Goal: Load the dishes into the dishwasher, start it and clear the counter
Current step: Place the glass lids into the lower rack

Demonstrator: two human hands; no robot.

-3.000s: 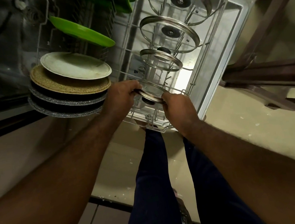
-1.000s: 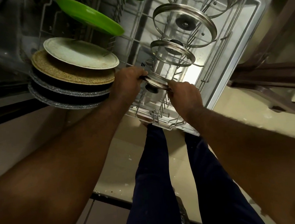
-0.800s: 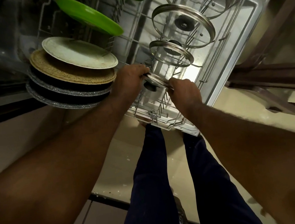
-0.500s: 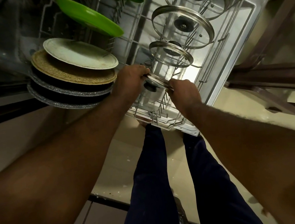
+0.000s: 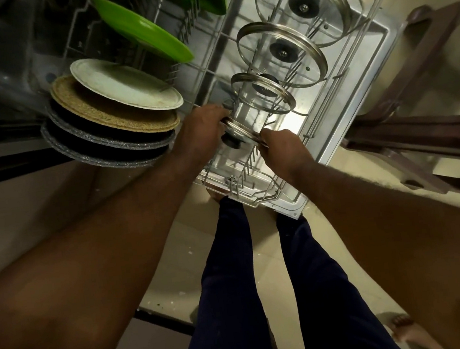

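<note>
Our left hand (image 5: pixel 203 131) and right hand (image 5: pixel 281 150) pinch opposite rims of the small glass lid (image 5: pixel 242 132), tilted on edge among the front tines of the dishwasher rack (image 5: pixel 266 196), near three larger lids (image 5: pixel 280 52)

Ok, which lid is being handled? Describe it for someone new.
Find the pulled-out dishwasher rack, where glass lids line up, shrinking toward the person. It is the nearest lid, gripped by the left hand and right hand: the smallest, and the only one held.
</note>
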